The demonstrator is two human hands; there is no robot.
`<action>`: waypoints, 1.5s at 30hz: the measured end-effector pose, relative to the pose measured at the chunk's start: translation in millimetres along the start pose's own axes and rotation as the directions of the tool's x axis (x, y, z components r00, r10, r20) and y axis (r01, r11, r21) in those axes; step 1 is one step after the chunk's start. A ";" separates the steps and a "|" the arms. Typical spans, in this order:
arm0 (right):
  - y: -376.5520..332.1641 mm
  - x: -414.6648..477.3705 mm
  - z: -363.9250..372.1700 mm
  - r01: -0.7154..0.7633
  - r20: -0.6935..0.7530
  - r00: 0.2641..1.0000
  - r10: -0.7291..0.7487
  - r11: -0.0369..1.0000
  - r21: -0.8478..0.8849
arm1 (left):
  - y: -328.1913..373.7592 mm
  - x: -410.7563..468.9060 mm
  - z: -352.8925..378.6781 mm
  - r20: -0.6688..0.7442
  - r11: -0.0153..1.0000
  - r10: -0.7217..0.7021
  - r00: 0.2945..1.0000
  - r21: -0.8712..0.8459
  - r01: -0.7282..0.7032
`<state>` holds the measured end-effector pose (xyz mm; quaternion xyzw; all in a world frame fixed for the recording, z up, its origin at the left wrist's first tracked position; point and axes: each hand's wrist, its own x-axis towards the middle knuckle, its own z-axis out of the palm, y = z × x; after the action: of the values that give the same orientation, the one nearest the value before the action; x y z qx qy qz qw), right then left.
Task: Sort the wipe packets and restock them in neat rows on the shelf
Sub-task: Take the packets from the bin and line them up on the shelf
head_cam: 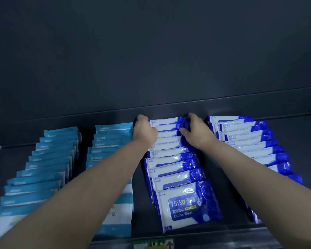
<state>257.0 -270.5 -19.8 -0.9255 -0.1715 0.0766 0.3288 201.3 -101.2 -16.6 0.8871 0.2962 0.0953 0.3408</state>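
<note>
Forearms fill the bottom of the view, both reaching in over the shelf (138,200). Left hand (144,131) sits at the far end of the dark blue row (171,159), fingers curled tight round the left ends of the back packets (166,124); fingertips hidden behind the hand. Right hand (196,131) mirrors it on the right ends of the same back packets, fingers bent over the top edge, thumb (184,131) laid on the packet faces. Back packets sit between the two sets of fingers, upright, near the shelf's rear lip. Rest of the dark blue row runs from the fingers toward the camera, packets leaning and overlapping, front packet (187,205) showing "75%" and "Alcohol Wipes". Just right of the right fingers, a second dark blue row (255,141), same overlap, partly covered by the right forearm. Just left of the left fingers, a light blue row (106,146), left forearm crossing its near half. Further left of those fingers, well apart, another light blue row (41,169), slightly fanned. Dark shelf strips show between rows. Behind the fingers, dark back wall (151,51). Below the wrists at the shelf's front edge, a blurred label (153,244) with a red arrow, text unreadable
</note>
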 end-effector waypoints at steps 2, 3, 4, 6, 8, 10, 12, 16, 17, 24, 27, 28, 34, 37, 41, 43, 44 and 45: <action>-1.8 -5.9 -7.6 0.114 -0.103 0.986 -0.129 0.984 -0.135 | 0.4 -3.1 -5.6 0.006 0.969 0.173 0.985 0.176 -0.171; -3.2 -7.6 -11.1 0.176 -0.075 0.978 -0.194 0.964 -0.199 | 0.9 -3.7 -8.6 0.046 0.936 0.238 0.970 0.256 -0.241; -4.9 -9.3 -14.0 0.228 -0.004 0.972 -0.236 0.942 -0.247 | 2.0 -4.7 -11.4 0.098 0.901 0.275 0.956 0.321 -0.292; -8.4 -11.4 -15.7 0.282 0.119 0.959 -0.257 0.904 -0.321 | 3.4 -4.7 -14.3 0.169 0.861 0.274 0.947 0.396 -0.320; -11.3 -10.3 -15.8 0.283 0.138 0.959 -0.249 0.887 -0.365 | 5.7 -2.1 -15.2 0.162 0.860 0.253 0.954 0.413 -0.299; -12.3 -8.0 -14.4 0.260 0.123 0.965 -0.230 0.888 -0.380 | 9.5 -1.1 -15.8 0.146 0.859 0.240 0.960 0.428 -0.280; -14.5 -6.9 -12.9 0.226 0.108 0.974 -0.199 0.885 -0.407 | 14.8 -0.8 -14.7 0.150 0.850 0.241 0.959 0.444 -0.284; -18.6 -3.8 -10.8 0.195 0.063 0.980 -0.187 0.876 -0.441 | 14.8 -2.6 -12.2 0.117 0.850 0.286 0.951 0.427 -0.308; -17.8 -3.6 -9.6 0.188 0.060 0.982 -0.180 0.877 -0.442 | 12.4 -3.2 -12.3 0.118 0.859 0.292 0.949 0.404 -0.314; -4.6 -23.3 -14.3 0.272 -0.031 0.954 -0.297 0.908 -0.319 | -7.2 -25.3 -29.3 0.275 0.878 0.385 0.881 0.184 -0.441; -4.2 -46.1 -18.1 0.395 0.090 0.918 -0.386 0.875 -0.282 | -14.1 -33.2 -29.1 0.258 0.853 0.399 0.880 0.249 -0.459; -4.2 -52.9 -17.1 0.412 0.132 0.911 -0.390 0.864 -0.291 | -12.9 -35.4 -29.2 0.212 0.862 0.390 0.896 0.258 -0.437; -4.4 -64.0 -12.7 0.270 0.112 0.963 -0.246 0.903 -0.334 | 3.2 -45.3 -33.8 0.336 0.862 0.354 0.872 0.245 -0.444; -2.5 -66.6 -11.0 0.265 0.111 0.964 -0.241 0.887 -0.378 | 4.6 -46.0 -34.7 0.411 0.791 0.345 0.844 0.357 -0.497; 4.3 -77.3 -18.2 0.327 0.070 0.945 -0.321 0.900 -0.288 | 3.3 -48.3 -32.8 0.344 0.800 0.366 0.865 0.359 -0.481; 7.1 -84.5 -24.3 0.401 0.172 0.912 -0.371 0.894 -0.199 | 3.5 -53.4 -33.2 0.320 0.832 0.374 0.870 0.299 -0.468; 7.8 -88.5 -26.4 0.422 0.260 0.890 -0.374 0.892 -0.162 | 3.5 -55.8 -33.9 0.348 0.845 0.365 0.863 0.265 -0.464; 8.6 -91.8 -27.5 0.428 0.340 0.868 -0.361 0.892 -0.144 | 3.0 -57.7 -34.9 0.400 0.855 0.346 0.849 0.237 -0.460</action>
<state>180.9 -326.5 -1.4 -0.8774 -0.4137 0.1300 0.2054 143.2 -117.9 13.4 0.9760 0.0482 -0.0403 0.2083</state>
